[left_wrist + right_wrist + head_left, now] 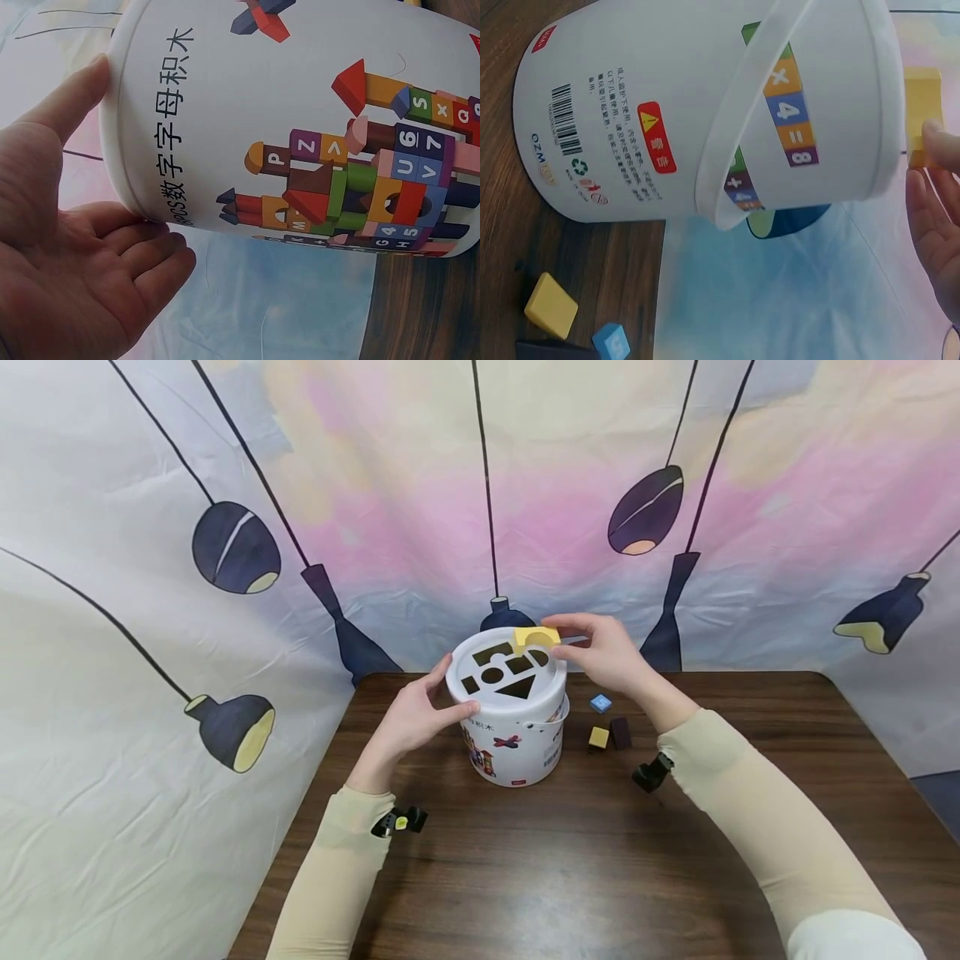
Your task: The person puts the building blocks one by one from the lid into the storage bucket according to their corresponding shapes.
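A white bucket (510, 756) with printed toy blocks stands upright; its white lid (480, 692) has several shaped holes. My left hand (408, 714) holds the rim, thumb at the front and fingers at the left side. In the left wrist view, the left hand (82, 217) has its thumb tip on the rim and its other fingers against the side. My right hand (603, 652) pinches a yellow arch block (528, 633) over the far right part of the lid. In the right wrist view, fingers and thumb hold the yellow block (922, 97) beside the lid edge.
Right of the bucket, a small blue block (601, 702), a yellow block (598, 737) and a dark block (620, 732) lie on the brown wooden table (540, 877). A white handle (739, 112) hangs at the bucket's side. Behind is a cloth backdrop (420, 510) with printed lamps.
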A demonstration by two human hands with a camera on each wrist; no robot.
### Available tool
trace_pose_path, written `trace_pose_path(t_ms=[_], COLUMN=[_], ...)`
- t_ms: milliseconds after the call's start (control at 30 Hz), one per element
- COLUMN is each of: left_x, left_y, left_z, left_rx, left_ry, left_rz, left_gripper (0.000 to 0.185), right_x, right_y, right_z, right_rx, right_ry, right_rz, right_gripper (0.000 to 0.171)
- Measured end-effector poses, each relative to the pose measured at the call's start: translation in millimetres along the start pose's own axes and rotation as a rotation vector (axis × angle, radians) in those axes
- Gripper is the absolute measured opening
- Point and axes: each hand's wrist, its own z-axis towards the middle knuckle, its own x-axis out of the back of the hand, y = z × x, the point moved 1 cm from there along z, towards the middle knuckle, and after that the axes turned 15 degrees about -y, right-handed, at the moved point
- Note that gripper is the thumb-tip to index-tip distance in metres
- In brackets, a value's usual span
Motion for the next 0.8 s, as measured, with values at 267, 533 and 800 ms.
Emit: trace_pose_path(t_ms=[267, 533, 800], left_x=[-0.9, -1.8, -1.9], left_y=[-0.4, 0.9, 0.3], left_z=[0.5, -0.6, -1.1], left_rx=[0.003, 0.003, -0.007], left_ry=[-0.001, -0.004, -0.005], left_rz=[0.002, 0.004, 0.0], left_gripper=[0.105, 0.106, 0.105], right_x=[-10.2, -16.3, -23.2], right_y=[-6.7, -9.8, -13.9], right_z=[20.9, 33.8, 42.8], right_rx=[0.006, -0.001, -0.033], right_ry=[-0.03, -0.055, -0.099], right_rz=[-0.018, -0.045, -0.081], right_gripper=[0.044, 0.044, 0.043])
